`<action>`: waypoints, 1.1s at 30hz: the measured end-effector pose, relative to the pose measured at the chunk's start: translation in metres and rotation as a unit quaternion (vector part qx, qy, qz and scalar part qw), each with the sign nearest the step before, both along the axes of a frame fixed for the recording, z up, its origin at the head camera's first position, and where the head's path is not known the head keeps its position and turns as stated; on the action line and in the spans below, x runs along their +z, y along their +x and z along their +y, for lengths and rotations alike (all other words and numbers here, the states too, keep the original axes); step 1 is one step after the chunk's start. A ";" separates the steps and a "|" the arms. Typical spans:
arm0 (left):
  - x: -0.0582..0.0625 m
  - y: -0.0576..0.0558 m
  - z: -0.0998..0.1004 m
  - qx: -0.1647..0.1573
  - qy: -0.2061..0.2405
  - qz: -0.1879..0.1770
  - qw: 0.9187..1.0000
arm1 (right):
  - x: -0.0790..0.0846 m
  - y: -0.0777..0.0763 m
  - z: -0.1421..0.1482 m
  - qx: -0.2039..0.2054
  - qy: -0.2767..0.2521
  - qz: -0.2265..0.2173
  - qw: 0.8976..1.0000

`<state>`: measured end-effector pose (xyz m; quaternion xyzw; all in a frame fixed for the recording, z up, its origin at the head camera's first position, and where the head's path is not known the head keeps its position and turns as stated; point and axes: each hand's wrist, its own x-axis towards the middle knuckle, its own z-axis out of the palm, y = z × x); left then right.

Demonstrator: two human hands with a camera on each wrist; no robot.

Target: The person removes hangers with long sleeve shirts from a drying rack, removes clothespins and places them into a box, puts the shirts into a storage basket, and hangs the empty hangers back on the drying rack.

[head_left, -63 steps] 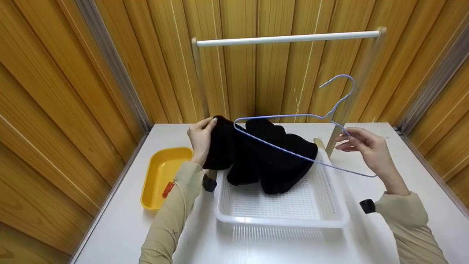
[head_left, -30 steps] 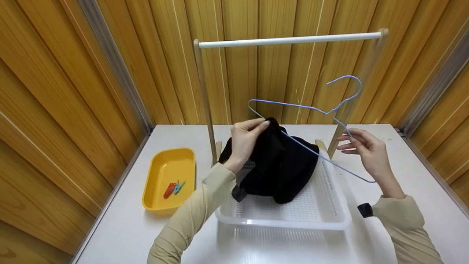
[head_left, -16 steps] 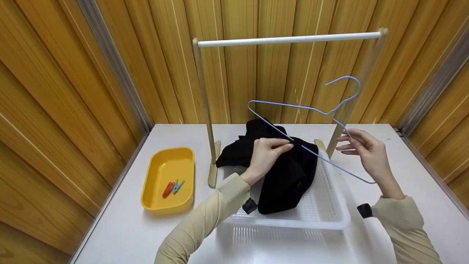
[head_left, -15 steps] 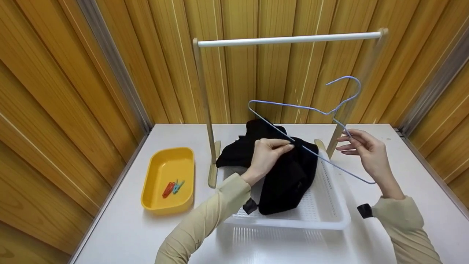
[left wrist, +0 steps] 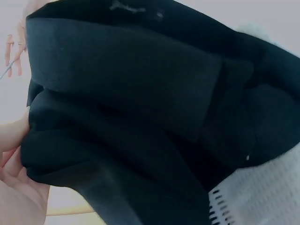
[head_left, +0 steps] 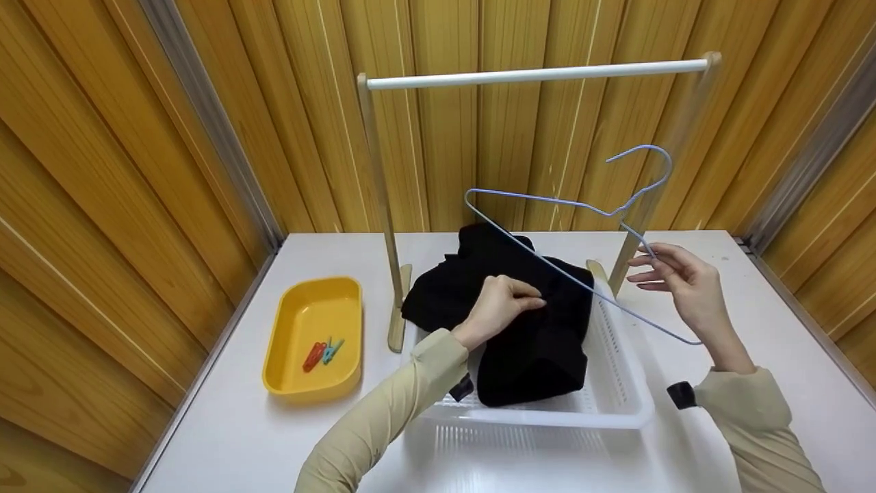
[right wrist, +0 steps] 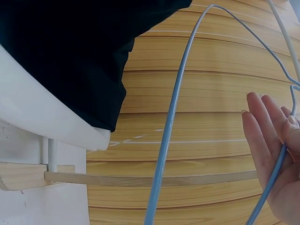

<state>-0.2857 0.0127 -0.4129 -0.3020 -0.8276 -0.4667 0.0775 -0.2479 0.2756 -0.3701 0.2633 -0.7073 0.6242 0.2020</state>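
Note:
In the head view, my left hand (head_left: pixel 503 305) pinches a black garment (head_left: pixel 534 373) between thumb and fingers, just below the lower wire of a blue wire hanger (head_left: pixel 547 200). Folds hide the garment's exact kind; the left wrist view shows a broad folded band of its cloth (left wrist: pixel 122 75) beside my thumb and fingers (left wrist: pixel 21 197). My right hand (head_left: pixel 691 281) holds the hanger by its right shoulder, thumb against the wire, hook upward. The hanger stands tilted in front of the garment, which lies bunched in a white perforated basket (head_left: pixel 520 418) and over its back rim.
Behind the basket rises a wooden rack with a white rail (head_left: pixel 540 74). To the left sits a yellow tray (head_left: pixel 328 308) holding a red clothespin (head_left: pixel 314 357) and a teal clothespin (head_left: pixel 332 350). Wood-patterned walls (head_left: pixel 89 205) enclose the white table (head_left: pixel 219 424).
My left hand has carried its pinch of garment rightward from the left side, then down off the hanger's lower wire. The hanger's left end rose early; my right hand has hardly moved.

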 end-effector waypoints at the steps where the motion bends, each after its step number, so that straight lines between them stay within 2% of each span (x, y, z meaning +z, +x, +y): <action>1: -0.001 0.000 0.000 -0.001 -0.011 0.005 1.000 | 0.000 0.000 0.000 -0.001 0.002 -0.001 1.000; 4: -0.001 -0.001 0.000 -0.002 -0.057 0.015 0.998 | 0.001 0.000 0.000 -0.002 0.006 -0.001 1.000; 6: -0.001 0.000 0.000 -0.011 -0.110 0.018 0.994 | 0.001 0.000 0.000 -0.003 0.011 0.001 1.000; 8: -0.003 0.001 -0.001 -0.031 -0.175 0.013 0.984 | 0.002 0.000 0.000 -0.008 0.015 -0.001 1.000; 11: -0.007 0.005 -0.002 -0.079 -0.257 0.011 0.963 | 0.001 0.001 0.001 -0.015 0.024 -0.006 1.000; 13: -0.008 0.008 -0.003 -0.104 -0.288 0.016 0.952 | 0.000 0.001 0.002 -0.016 0.027 -0.009 0.999; 15: -0.008 0.009 -0.003 -0.121 -0.302 0.016 0.945 | 0.000 0.001 0.002 -0.014 0.026 -0.008 1.000; 19: -0.003 0.011 -0.004 -0.111 -0.347 -0.019 0.931 | 0.000 -0.001 0.002 -0.007 0.021 -0.005 1.000; 22: 0.003 0.013 -0.005 -0.088 -0.386 -0.049 0.917 | -0.002 -0.002 0.002 -0.020 0.019 -0.015 1.000; 24: 0.007 0.014 -0.007 -0.077 -0.400 -0.057 0.911 | -0.004 -0.003 0.002 -0.035 0.021 -0.025 0.999; 27: 0.014 0.014 -0.011 -0.062 -0.403 -0.061 0.911 | -0.006 -0.005 0.001 -0.049 0.023 -0.034 0.998; 28: 0.016 0.013 -0.013 -0.058 -0.397 -0.062 0.914 | -0.006 -0.005 0.000 -0.051 0.023 -0.034 0.998; 30: 0.020 0.010 -0.018 -0.049 -0.376 -0.062 0.923 | -0.005 -0.004 -0.002 -0.051 0.020 -0.034 0.998; 33: 0.024 0.005 -0.027 -0.031 -0.329 -0.044 0.943 | -0.002 -0.002 -0.004 -0.052 0.020 -0.034 0.998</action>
